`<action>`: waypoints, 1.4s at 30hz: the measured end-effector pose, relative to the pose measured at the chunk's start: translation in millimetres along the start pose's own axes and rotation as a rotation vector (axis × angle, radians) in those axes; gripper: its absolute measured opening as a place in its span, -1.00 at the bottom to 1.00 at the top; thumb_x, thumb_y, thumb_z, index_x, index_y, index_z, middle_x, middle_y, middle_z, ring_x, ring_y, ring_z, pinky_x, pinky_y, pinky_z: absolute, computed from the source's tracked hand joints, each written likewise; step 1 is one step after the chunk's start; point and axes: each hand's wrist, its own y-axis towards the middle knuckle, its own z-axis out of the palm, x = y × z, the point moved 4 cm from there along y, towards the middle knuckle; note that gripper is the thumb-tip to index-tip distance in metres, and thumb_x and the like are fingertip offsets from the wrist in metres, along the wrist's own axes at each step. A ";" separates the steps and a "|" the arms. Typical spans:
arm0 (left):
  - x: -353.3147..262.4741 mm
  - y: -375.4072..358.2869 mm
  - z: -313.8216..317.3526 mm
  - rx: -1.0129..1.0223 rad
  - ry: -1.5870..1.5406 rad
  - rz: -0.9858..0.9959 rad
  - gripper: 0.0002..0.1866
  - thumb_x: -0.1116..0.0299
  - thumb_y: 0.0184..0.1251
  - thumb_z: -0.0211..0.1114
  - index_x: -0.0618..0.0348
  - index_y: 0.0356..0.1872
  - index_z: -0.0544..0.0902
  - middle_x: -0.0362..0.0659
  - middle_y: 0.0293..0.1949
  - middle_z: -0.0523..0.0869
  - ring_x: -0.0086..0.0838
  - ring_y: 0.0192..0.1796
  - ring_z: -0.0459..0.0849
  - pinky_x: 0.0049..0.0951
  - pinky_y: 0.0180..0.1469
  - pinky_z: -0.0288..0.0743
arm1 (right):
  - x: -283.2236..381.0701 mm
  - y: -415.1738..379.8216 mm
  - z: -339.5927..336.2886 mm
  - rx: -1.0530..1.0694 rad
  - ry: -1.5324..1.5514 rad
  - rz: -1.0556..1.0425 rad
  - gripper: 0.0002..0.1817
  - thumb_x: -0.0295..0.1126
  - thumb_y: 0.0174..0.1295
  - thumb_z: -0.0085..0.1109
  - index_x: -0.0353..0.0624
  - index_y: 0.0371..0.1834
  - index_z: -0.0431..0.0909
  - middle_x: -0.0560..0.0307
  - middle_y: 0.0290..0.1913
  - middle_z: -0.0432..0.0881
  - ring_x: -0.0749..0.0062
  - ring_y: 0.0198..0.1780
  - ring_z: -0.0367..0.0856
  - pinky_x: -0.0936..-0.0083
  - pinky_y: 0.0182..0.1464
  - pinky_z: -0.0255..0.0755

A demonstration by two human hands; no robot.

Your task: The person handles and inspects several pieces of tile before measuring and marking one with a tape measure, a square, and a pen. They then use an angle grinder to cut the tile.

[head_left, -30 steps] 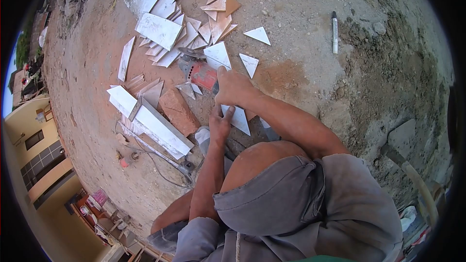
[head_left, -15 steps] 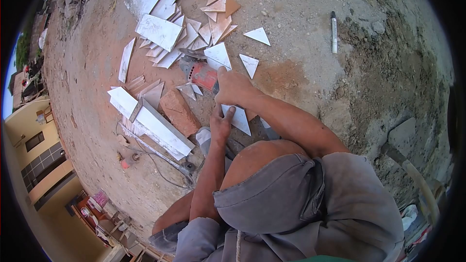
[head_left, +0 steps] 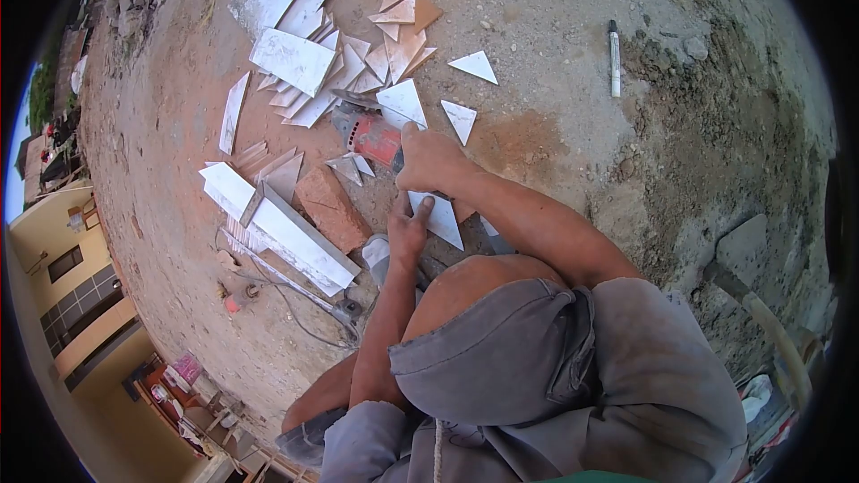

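My right hand (head_left: 434,159) is wrapped round the rear of a red angle grinder (head_left: 374,138), whose grey head points away to the left. Its disc shows edge-on beside a white triangular tile piece (head_left: 402,102) on the ground. Close below, my left hand (head_left: 410,225) grips a white tile piece (head_left: 438,220) by its edge, with the thumb on top and the other fingers mostly hidden. To the left of that hand lies a reddish brick (head_left: 332,208). Small tile offcuts (head_left: 350,167) rest between the brick and the grinder.
Stacked cut tiles (head_left: 293,60) and triangular scraps (head_left: 400,11) lie ahead. Long white tile strips (head_left: 277,228) with a metal square are on the left, near a power cord (head_left: 291,309). A marker (head_left: 615,59) lies at right, and a shovel (head_left: 744,291) lower right.
Almost nothing differs. Both hands keep their grip on the grinder and the tile piece, and the view has shifted only slightly.
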 end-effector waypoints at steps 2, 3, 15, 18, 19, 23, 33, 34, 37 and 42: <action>4.1 1.8 -0.9 -0.006 0.008 0.028 -0.58 0.37 0.34 0.29 0.29 0.19 0.51 -0.22 -0.24 0.66 -0.56 -0.24 0.54 -0.45 -0.16 0.42 | -0.1 -0.3 0.3 0.001 0.003 0.003 -0.39 -0.38 -0.08 0.28 -0.49 0.06 0.35 -0.39 -0.13 0.68 -0.14 -0.03 0.71 0.18 0.04 0.57; 3.1 1.6 -0.4 -0.013 -0.001 0.063 -0.58 0.37 0.34 0.29 0.29 0.18 0.51 -0.23 -0.25 0.65 -0.56 -0.25 0.53 -0.45 -0.17 0.41 | 0.1 -0.4 0.1 0.000 0.003 0.003 -0.39 -0.38 -0.08 0.28 -0.49 0.06 0.35 -0.39 -0.13 0.68 -0.14 -0.03 0.71 0.18 0.04 0.57; 1.4 0.8 -0.3 -0.019 -0.003 0.083 -0.60 0.37 0.36 0.27 0.27 0.17 0.52 -0.25 -0.31 0.66 -0.60 -0.33 0.53 -0.50 -0.26 0.41 | 1.6 -1.9 -3.0 0.010 0.006 0.003 -0.37 -0.38 -0.09 0.27 -0.52 0.07 0.36 -0.41 -0.12 0.67 -0.14 -0.02 0.71 0.20 0.05 0.57; -7.2 -3.3 0.4 -0.017 0.000 0.025 -0.62 0.36 0.37 0.27 0.26 0.16 0.52 -0.27 -0.34 0.65 -0.63 -0.39 0.53 -0.53 -0.37 0.40 | 2.2 -3.3 -3.9 0.019 0.010 0.016 -0.36 -0.37 -0.09 0.28 -0.54 0.08 0.35 -0.40 -0.11 0.68 -0.13 -0.02 0.71 0.20 0.05 0.58; -6.1 -3.4 0.6 -0.013 -0.007 -0.028 -0.63 0.36 0.38 0.27 0.25 0.16 0.52 -0.28 -0.35 0.65 -0.64 -0.42 0.53 -0.54 -0.43 0.39 | 2.0 -3.2 -3.9 0.020 0.007 0.020 -0.35 -0.36 -0.08 0.28 -0.54 0.08 0.35 -0.40 -0.11 0.68 -0.12 -0.02 0.71 0.21 0.04 0.58; -5.2 -3.6 1.6 -0.011 -0.041 0.003 -0.63 0.35 0.39 0.26 0.23 0.15 0.52 -0.29 -0.37 0.63 -0.64 -0.46 0.54 -0.55 -0.50 0.36 | 0.4 -1.9 -2.0 0.019 0.003 0.020 -0.34 -0.35 -0.09 0.29 -0.55 0.08 0.34 -0.40 -0.12 0.68 -0.11 -0.02 0.71 0.21 0.04 0.58; 12.1 4.9 0.1 -0.013 -0.060 0.064 -0.65 0.34 0.38 0.27 0.27 0.11 0.53 -0.29 -0.30 0.63 -0.64 -0.35 0.51 -0.53 -0.31 0.39 | -1.0 -3.4 -1.0 -0.006 0.038 0.001 -0.38 -0.37 -0.10 0.28 -0.54 0.04 0.37 -0.41 -0.13 0.68 -0.13 -0.02 0.71 0.21 0.04 0.58; 11.1 4.9 0.9 -0.015 -0.071 0.072 -0.66 0.33 0.38 0.28 0.26 0.10 0.53 -0.29 -0.30 0.63 -0.63 -0.35 0.51 -0.53 -0.32 0.38 | -2.0 -2.9 -0.5 -0.015 0.034 0.003 -0.38 -0.37 -0.10 0.28 -0.54 0.04 0.38 -0.41 -0.13 0.67 -0.14 -0.02 0.71 0.20 0.04 0.58; 8.2 2.5 1.4 -0.006 -0.094 0.034 -0.66 0.32 0.38 0.28 0.26 0.09 0.54 -0.29 -0.31 0.62 -0.63 -0.35 0.51 -0.53 -0.33 0.38 | -3.9 -1.5 2.3 -0.016 0.050 0.018 -0.38 -0.37 -0.11 0.31 -0.51 0.03 0.36 -0.42 -0.11 0.66 -0.17 -0.01 0.69 0.16 0.04 0.57; 2.7 -0.8 1.4 -0.024 -0.061 -0.011 -0.67 0.31 0.38 0.28 0.24 0.08 0.55 -0.28 -0.35 0.62 -0.63 -0.40 0.51 -0.51 -0.41 0.38 | -4.9 -1.9 3.8 -0.008 0.051 0.030 -0.36 -0.36 -0.12 0.34 -0.48 0.03 0.35 -0.42 -0.10 0.65 -0.20 0.01 0.67 0.11 0.04 0.56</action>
